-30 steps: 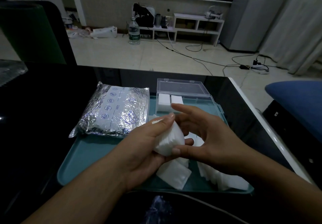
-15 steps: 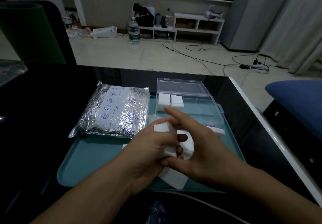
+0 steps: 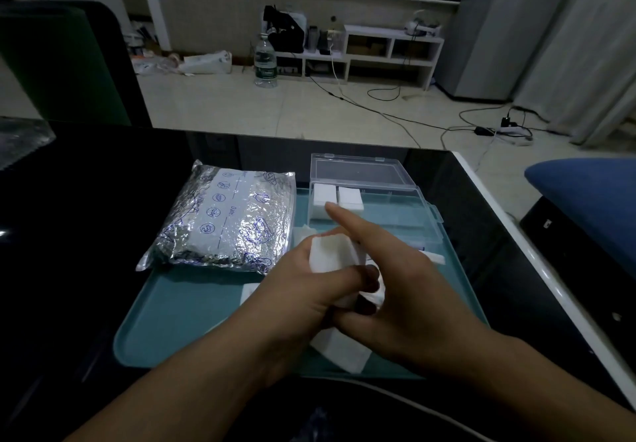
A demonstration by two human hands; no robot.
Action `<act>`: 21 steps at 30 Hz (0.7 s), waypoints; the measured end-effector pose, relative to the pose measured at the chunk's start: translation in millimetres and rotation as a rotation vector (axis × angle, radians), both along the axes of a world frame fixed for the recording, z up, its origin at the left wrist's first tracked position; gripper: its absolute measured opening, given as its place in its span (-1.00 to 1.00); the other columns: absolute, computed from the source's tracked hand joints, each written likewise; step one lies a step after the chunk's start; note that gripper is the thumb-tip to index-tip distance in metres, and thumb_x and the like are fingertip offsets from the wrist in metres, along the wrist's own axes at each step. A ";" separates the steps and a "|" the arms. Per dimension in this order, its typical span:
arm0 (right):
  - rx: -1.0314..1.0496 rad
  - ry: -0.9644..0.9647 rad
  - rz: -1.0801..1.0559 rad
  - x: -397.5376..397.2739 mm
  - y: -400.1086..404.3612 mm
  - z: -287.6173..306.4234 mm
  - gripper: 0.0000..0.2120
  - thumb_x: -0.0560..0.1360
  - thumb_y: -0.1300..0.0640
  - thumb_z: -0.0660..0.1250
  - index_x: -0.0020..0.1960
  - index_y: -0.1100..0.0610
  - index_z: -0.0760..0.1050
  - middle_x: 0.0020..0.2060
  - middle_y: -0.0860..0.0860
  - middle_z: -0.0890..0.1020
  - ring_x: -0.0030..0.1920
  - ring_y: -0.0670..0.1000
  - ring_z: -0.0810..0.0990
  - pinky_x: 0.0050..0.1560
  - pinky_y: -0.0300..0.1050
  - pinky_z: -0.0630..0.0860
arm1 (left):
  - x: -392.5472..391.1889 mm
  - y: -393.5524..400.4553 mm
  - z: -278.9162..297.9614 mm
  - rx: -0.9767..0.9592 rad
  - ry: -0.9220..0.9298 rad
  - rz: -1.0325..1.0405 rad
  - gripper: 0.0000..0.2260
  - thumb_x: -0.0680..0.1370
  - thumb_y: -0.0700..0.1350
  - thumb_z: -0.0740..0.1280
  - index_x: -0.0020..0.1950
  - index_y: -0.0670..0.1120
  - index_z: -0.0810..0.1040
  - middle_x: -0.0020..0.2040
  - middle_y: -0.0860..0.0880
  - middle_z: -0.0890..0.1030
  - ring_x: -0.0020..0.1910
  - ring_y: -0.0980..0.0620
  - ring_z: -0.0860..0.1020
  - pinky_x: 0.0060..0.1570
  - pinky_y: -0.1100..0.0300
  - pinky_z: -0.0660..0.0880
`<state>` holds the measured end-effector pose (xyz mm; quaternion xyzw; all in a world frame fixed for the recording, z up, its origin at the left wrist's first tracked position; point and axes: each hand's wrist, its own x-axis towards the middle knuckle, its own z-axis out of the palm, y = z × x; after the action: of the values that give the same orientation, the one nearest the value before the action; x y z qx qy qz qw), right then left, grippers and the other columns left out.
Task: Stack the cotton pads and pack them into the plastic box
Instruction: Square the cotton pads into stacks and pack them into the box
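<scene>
1. Head view, the hands: the left hand (image 3: 292, 290) grips a small stack of cotton pads (image 3: 330, 255) above the teal tray (image 3: 192, 317), fingers curled round it, thumb laid across its near edge; the right hand (image 3: 389, 290) lies against the far side of the stack, forefinger straight and pointing toward the box, thumb pressed to the stack's lower edge; its other fingers are hidden behind the pads, so whether they curl round them I cannot tell.

2. Head view, the step: I judge this to be the squaring-up of a stack, not yet the packing; the clear plastic box (image 3: 406, 218) stands open at the tray's far right, its lid (image 3: 358, 171) thrown back, with two white stacks (image 3: 339, 200) already in its far-left corner and the rest of the floor bare.

3. Head view, the next move: the stack probably wants carrying over the box's near wall and setting down beside the two inside; the grip must stay even, or the soft pads will fan out.

4. Head view, surroundings: loose pads (image 3: 339, 352) lie on the tray under the wrists, more showing near the box's near-left corner; a foil pouch (image 3: 223, 221) lies on the tray's left, clear of the path; the tray rests on a dark table (image 3: 86, 200); nothing stands between stack and box save the right forefinger.
</scene>
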<state>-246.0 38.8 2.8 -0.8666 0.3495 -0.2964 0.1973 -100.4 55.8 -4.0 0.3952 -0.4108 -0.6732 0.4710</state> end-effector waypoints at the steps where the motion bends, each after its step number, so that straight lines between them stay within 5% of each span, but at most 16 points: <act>1: -0.015 0.027 0.006 0.0 0.3 -0.1 -0.05 0.33 0.11 0.51 0.54 -0.16 0.04 0.25 -0.13 0.48 0.18 -0.15 0.47 0.15 -0.30 0.46 | -0.3 0.7 -0.6 -0.012 -0.001 0.001 -0.67 0.42 -0.33 0.43 0.17 -0.17 0.57 -0.06 -0.24 0.64 -0.15 -0.13 0.59 -0.21 0.11 0.52; 5: -0.049 0.097 0.028 0.7 0.7 -0.9 -0.04 0.36 0.06 0.48 0.54 -0.19 -0.06 0.23 -0.11 0.47 0.11 -0.12 0.49 0.05 -0.12 0.54 | -0.9 2.1 -1.6 -0.024 0.006 0.006 -0.73 0.39 -0.35 0.45 0.06 -0.17 0.61 -0.15 -0.19 0.64 -0.18 -0.12 0.58 -0.23 0.14 0.53; 11: -0.037 0.145 0.039 2.1 2.4 -2.2 0.01 0.39 -0.05 0.51 0.58 -0.08 -0.11 0.37 -0.10 0.40 0.32 -0.10 0.41 0.30 -0.14 0.41 | -2.3 -0.8 -7.6 -0.014 -0.046 0.063 -0.55 0.31 -0.26 0.46 0.18 -0.26 0.51 -0.05 -0.32 0.64 -0.12 -0.18 0.61 -0.13 0.03 0.53; 21: -0.100 0.081 0.001 1.8 0.5 -3.4 0.02 0.33 0.02 0.53 0.56 -0.13 -0.06 0.30 -0.08 0.47 0.21 -0.09 0.48 0.13 -0.08 0.56 | -2.3 -1.7 -11.3 -0.038 -0.064 0.024 -0.71 0.35 -0.24 0.42 0.07 -0.11 0.62 -0.02 -0.23 0.67 -0.04 -0.15 0.65 -0.04 0.01 0.52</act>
<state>-244.2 39.3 -0.6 -0.8869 0.3414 -0.2779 0.1398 -102.7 54.1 -15.3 0.4125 -0.4338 -0.6466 0.4728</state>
